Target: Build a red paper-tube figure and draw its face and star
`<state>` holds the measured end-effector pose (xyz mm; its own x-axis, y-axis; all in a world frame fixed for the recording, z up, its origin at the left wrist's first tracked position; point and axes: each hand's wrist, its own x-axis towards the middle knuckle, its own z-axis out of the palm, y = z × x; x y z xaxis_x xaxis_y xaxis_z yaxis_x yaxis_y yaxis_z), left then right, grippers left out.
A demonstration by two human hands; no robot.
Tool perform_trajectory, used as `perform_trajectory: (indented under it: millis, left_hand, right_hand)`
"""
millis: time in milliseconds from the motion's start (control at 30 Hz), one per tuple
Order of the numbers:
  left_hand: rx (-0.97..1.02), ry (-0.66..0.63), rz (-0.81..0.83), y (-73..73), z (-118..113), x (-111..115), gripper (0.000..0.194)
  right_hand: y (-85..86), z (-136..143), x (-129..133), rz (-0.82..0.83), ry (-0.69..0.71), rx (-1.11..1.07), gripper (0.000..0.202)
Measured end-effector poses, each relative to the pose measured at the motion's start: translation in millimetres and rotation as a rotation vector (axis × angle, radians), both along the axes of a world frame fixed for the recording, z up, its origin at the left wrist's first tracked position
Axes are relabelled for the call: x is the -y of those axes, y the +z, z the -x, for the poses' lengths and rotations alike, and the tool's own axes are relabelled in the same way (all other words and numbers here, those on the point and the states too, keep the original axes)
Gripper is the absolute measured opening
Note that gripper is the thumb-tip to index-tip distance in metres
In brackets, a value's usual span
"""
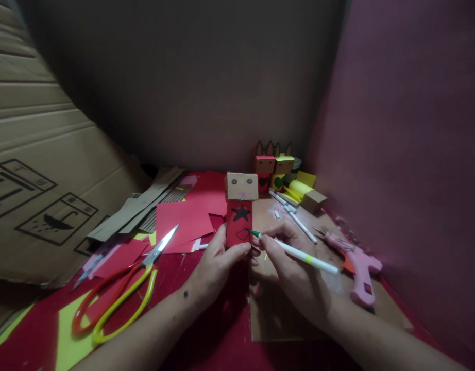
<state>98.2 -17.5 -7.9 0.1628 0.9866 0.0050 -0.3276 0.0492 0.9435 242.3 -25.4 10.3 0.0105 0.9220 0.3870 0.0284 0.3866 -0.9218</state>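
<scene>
My left hand [221, 256] grips the lower part of a cardboard figure [233, 216], holding it upright. The figure has a tan box head with drawn eyes and a pink mouth. Its red body bears a dark star, with the outline of another shape below. In my right hand [286, 252] is a marker [299, 252] with a white barrel, a yellow-green band and a green end. Its tip meets the red body beside the outlined shape. My right fingers are pinched around the marker; some left fingertips are hidden behind the figure.
Large scissors [145, 273] lie at left near red paper [181, 224] and cardboard strips [139, 208]. A pink glue gun [361, 273] rests at right on a cardboard sheet [280, 324]. Two eared figures [264, 165], a yellow paper piece [301, 189] and more markers [301, 224] sit behind.
</scene>
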Motion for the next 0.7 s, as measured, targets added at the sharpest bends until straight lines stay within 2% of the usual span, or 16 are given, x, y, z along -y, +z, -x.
perform_trajectory:
  millis: [300,700]
  left_hand:
    - [-0.020,-0.044,-0.041,-5.3,3.8,-2.9,0.027]
    - [-0.018,-0.044,-0.039,-2.9,2.6,-2.9,0.024]
  right_hand:
    - [2.8,-1.5,-1.8,0.046,0.015,0.002,0.013]
    - [1.5,-1.6,-1.5,0.026,0.003,-0.016,0.012]
